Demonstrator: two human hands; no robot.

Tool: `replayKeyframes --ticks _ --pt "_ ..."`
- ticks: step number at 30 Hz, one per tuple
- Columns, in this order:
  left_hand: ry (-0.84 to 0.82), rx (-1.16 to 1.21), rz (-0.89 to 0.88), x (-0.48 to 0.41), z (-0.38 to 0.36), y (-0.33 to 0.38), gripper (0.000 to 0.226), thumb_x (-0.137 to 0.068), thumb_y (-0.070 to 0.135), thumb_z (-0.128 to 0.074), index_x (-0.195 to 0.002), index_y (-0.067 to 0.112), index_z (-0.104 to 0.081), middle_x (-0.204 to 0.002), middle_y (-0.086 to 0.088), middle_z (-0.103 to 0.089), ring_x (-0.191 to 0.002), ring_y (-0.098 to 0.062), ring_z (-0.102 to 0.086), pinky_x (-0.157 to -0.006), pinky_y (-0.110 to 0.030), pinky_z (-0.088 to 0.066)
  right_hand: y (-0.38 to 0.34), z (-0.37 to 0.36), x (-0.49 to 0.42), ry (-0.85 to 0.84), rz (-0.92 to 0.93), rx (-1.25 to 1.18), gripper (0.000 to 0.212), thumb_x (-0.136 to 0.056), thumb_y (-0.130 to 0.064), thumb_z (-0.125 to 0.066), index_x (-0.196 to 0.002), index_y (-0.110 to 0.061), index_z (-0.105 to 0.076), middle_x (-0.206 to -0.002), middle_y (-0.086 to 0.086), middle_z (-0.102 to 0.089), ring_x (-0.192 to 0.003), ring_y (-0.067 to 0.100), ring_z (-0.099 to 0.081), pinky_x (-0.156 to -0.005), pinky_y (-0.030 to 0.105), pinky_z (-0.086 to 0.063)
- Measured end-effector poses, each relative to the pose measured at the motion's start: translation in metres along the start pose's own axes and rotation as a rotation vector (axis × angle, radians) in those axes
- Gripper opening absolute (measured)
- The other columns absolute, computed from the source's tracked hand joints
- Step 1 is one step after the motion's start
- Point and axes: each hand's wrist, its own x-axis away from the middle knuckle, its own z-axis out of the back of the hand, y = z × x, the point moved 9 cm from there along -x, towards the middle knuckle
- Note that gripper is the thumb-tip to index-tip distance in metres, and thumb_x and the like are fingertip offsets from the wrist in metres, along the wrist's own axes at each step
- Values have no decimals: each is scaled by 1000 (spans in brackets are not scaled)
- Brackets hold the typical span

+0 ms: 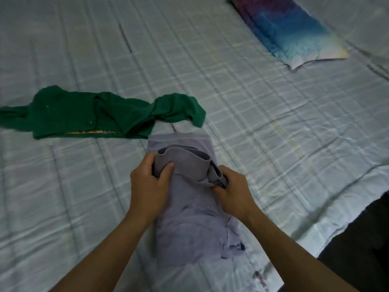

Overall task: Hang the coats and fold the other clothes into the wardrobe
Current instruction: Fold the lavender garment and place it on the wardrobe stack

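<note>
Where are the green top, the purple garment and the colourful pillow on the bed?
green top (69, 114), head view, on its flat middle part.
purple garment (193, 224), head view, on the flat stretch below the hands.
colourful pillow (288, 28), head view, on its blue middle.

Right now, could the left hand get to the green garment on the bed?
Probably yes: the green garment lies uncovered just beyond the left hand, nothing between, though both hands grip the grey garment.

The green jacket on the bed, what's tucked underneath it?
A strip of yellow-orange patterned fabric peeks out under the near hem of the green jacket. How far it extends is hidden by the jacket. Otherwise only the checked bedsheet shows around it.
</note>
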Motion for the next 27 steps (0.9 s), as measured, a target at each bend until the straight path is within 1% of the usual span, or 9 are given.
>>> replayKeyframes --ticks 3,7,10,12,14,16,20,24,27 --pt "2 -21 14 -32 -7 -12 30 -88 22 -69 -73 17 -44 -63 1 -48 -53 -4 -40 -47 -13 -32 5 -9 -34 -11 -16 17 16 -77 4 -61 -82 -10 -62 -70 -2 -61 -60 7 -50 -56 26 -41" --pt "23 -84 34 -73 -18 -36 31 -87 20 -69 -71 18 -43 -62 3 -48 -54 -3 -42 -48 -12 -33 15 -20 -75 -12 -14 29 13 -81 1 -63 -79 -11 -60 -66 -9 -56 -58 1 -49 -52 14 -35" --pt "32 -140 62 -103 -29 -62 26 -87 19 -69 -75 12 -47 -67 0 -53 -57 -3 -45 -51 -13 -35 25 -32 -106 -25 -24 71 13 -82 -1 -66 -81 -12 -61 -69 -9 -57 -60 -2 -50 -54 16 -35" --pt "7 -156 145 -118 -38 -84 18 -87 17 -69 -85 7 -54 -79 -6 -61 -68 -9 -54 -62 -24 -46 38 -40 -123 -30 -74 94 13 -83 -4 -67 -94 -11 -64 -84 -1 -64 -72 1 -56 -65 25 -42" --pt "-37 -274 245 -120 -46 -106 31 -86 15 -69 -113 5 -55 -110 -13 -62 -98 -26 -59 -85 -38 -49 55 -43 -130 -7 -178 203 36 -85 -10 -67 -120 -11 -60 -114 8 -62 -100 19 -59 -85 29 -46" --pt "-33 -496 155 -113 -46 -107 59 -85 18 -69 -136 3 -43 -134 -18 -50 -121 -34 -47 -102 -43 -40 60 -39 -124 62 -179 305 50 -88 -21 -66 -135 -12 -50 -133 11 -50 -118 25 -50 -98 29 -38" --pt "-196 -788 -358 -72 -86 -80 57 -92 30 -54 -142 4 -44 -147 -18 -45 -134 -35 -41 -112 -53 -34 36 -75 -95 -38 227 497 61 -97 -42 -49 -148 -10 -39 -155 15 -33 -143 29 -30 -118 38 -24" --pt "-460 -1019 -334 -55 -115 -130 68 -97 52 -30 -156 18 -20 -163 -8 -18 -150 -28 -17 -121 -53 -13 84 -113 -89 -263 270 713 72 -99 -58 -29 -157 -21 -5 -165 6 4 -152 24 7 -121 50 -9" --pt "-501 -995 -291 -57 -115 -156 71 -96 63 -18 -157 27 -8 -165 -5 -5 -152 -24 -5 -122 -51 -2 107 -108 -98 -234 224 745 73 -97 -63 -23 -156 -29 4 -164 4 8 -151 23 11 -122 49 -2"
